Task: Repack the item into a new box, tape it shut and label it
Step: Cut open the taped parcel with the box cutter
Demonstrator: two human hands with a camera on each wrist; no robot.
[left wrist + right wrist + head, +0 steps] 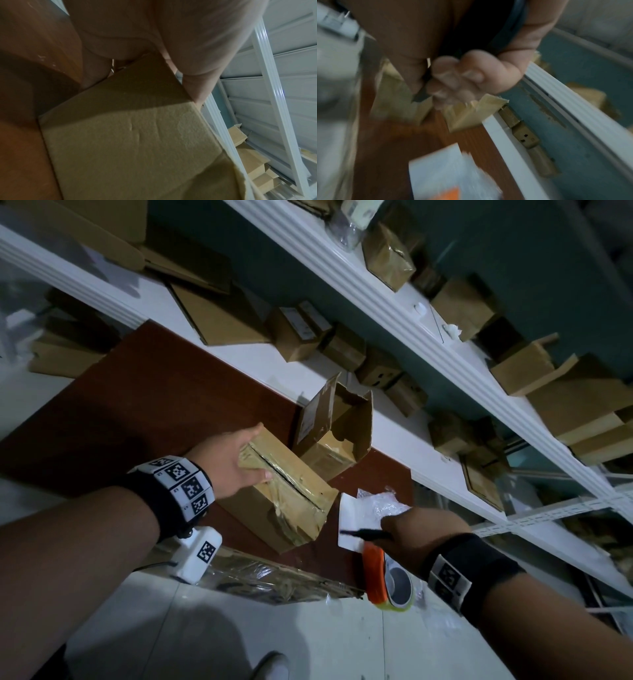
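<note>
A cardboard box (291, 498) sealed with shiny brown tape lies on the dark red-brown table (137, 419). My left hand (245, 455) grips its near-left end, thumb on the taped top. In the left wrist view, my palm (154, 33) covers the box's (128, 135) upper edge. My right hand (409, 529) hovers to the box's right, fingers curled round a black pen (364, 533) that points left over a white label sheet (354, 517). The blurred right wrist view shows those curled fingers (462, 78), the pen's dark tip (421, 96) and the label sheet (447, 169).
An opened, empty old box (335, 426) stands just behind the taped one. Crumpled clear plastic (387, 501) lies by the label. An orange tape dispenser with its roll (383, 573) sits under my right wrist. White shelves (394, 302) beyond hold several cardboard boxes.
</note>
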